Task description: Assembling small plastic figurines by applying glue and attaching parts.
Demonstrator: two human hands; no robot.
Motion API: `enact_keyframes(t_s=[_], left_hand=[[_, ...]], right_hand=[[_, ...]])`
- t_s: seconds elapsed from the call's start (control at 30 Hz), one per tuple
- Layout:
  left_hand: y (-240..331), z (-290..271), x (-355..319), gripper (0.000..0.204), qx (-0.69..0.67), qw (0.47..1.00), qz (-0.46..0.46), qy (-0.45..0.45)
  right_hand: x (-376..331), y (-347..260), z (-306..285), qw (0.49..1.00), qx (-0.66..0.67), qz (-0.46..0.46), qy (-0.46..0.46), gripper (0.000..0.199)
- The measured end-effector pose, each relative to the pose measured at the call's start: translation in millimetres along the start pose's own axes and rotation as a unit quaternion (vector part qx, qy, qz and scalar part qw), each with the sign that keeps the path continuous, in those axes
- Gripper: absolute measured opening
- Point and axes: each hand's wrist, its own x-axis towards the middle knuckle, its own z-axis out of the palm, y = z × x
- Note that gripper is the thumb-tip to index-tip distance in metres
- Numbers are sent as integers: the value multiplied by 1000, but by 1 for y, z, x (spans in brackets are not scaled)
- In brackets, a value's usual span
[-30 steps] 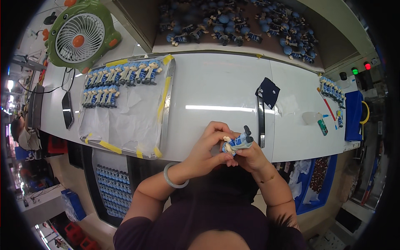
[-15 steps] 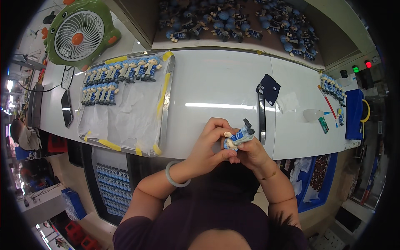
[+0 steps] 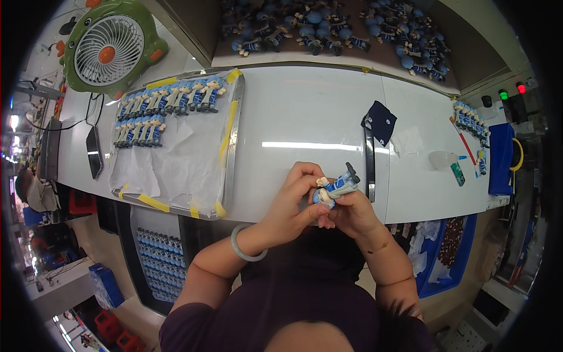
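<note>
Over the front edge of the white table, both hands hold one small figurine [image 3: 341, 186] with blue hair, a blue outfit and dark boots. It lies tilted, boots up and to the right, head low and to the left. My left hand [image 3: 302, 196] pinches it at the head end, the thumb beside its blue hair. My right hand [image 3: 353, 214] grips its body from the right and below; some of those fingers are hidden behind it. Left of the hands, similar figurines [image 3: 170, 98] stand in two rows on a paper-lined tray [image 3: 230, 138] edged with yellow tape.
A green fan [image 3: 111, 53] stands at the back left. Many figurines [image 3: 316, 29] lie heaped on the shelf behind. Right of my hands are a dark blue cloth [image 3: 381, 122], a metal strip [image 3: 369, 167], a clear bottle [image 3: 441, 159], a red stick [image 3: 463, 141] and a blue bin [image 3: 500, 158].
The figurine has turned slightly in my fingers, its head and boots shifting a little. My left thumb now lies closer to its head. Both hands keep hold of it.
</note>
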Motion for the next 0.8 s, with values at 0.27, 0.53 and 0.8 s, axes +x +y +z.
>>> enact_keyframes(t_s=[0.27, 0.53, 0.8], left_hand=[[-3, 3, -2, 32, -57, 998, -28, 6], [0, 0, 11, 33, -6, 1000, -11, 14], [2, 1, -2, 29, 13, 999, -36, 4]], right_hand=[[0, 0, -2, 999, -29, 8, -24, 28], [10, -15, -2, 1000, 1, 17, -21, 29], [-5, 7, -8, 996, 83, 5, -27, 28]])
